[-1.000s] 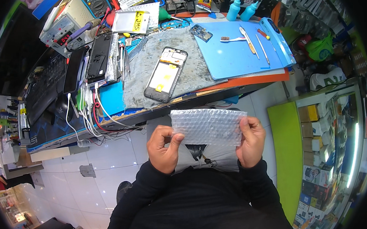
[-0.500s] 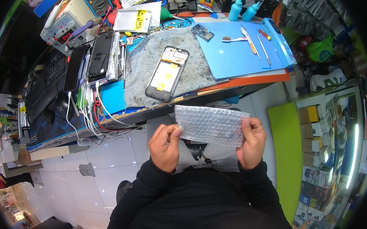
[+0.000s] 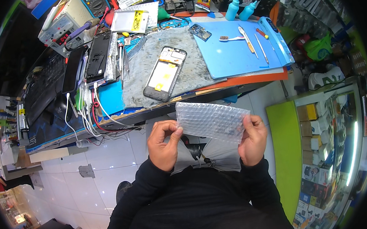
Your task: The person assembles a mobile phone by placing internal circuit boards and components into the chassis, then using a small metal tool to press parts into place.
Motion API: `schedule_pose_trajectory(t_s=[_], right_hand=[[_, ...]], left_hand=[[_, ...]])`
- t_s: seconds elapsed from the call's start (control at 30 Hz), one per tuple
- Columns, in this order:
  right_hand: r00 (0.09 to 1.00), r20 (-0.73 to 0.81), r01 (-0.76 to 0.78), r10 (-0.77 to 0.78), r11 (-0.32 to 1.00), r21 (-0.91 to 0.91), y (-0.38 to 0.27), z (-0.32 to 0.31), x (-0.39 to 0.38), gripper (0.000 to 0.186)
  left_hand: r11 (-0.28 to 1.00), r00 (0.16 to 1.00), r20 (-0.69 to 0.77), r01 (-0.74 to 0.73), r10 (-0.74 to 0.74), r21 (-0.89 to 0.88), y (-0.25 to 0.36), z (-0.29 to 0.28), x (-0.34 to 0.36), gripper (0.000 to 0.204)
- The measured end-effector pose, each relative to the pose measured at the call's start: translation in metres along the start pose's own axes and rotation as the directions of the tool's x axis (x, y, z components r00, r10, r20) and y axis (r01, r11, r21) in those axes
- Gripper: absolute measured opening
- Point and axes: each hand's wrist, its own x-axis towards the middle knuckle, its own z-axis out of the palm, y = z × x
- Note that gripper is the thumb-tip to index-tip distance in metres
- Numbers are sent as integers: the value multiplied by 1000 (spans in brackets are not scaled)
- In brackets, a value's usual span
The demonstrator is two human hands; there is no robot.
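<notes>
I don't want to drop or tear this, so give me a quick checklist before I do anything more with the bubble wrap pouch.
1. Left hand pinching the bubble wrap pouch at its left end: ok.
2. Right hand gripping its right end: ok.
3. Pouch held off the bench, over the lap: ok.
4. Pouch contents: cannot tell, wrap too cloudy.
5. Opened phone lying flat on the grey mat, untouched: ok.
6. Which pouch end opens: cannot tell.
</notes>
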Motion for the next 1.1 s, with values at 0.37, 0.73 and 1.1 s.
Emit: schedule_pose_trajectory(t_s=[0.37,0.73,1.1], right_hand=[[1000,-12,26,-27,997,-79,-12,1,13,11],[885,395,430,-248,762,-484,-107,70,44,7],[882,455,400,-119,698,-593,-108,82,79,18]], left_hand=[[953,977,210,98,-37,-286,7,-7,7,12],[400,854,518,494,-53,-772,12,27,46,45],[400,854,519,486,-30,-777,6,43,57,51]])
